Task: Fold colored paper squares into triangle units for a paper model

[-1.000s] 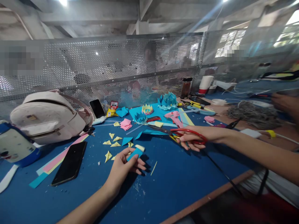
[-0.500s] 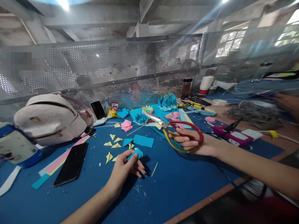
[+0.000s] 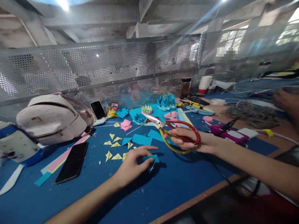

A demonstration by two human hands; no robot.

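Note:
My left hand is low over the blue mat, fingers stretched out and apart. A small blue paper piece is under its thumb, not pinched as far as I can see. Red-and-yellow-handled scissors are in my right hand, its fingers wrapped round the handles and the blades pointing up-left. Folded yellow triangles and flat blue paper lie beyond my left hand. Behind them are pink paper pieces and folded blue paper flowers.
On the left are a pale backpack, a bottle and a black phone. A pink glue gun, purple device and grey yarn lie rightward. Another person's hand shows at the right edge.
My left hand has moved right with the small blue piece, and its fingers have spread from their pinch. My right hand and the scissors have shifted slightly left, uncovering more blue paper.

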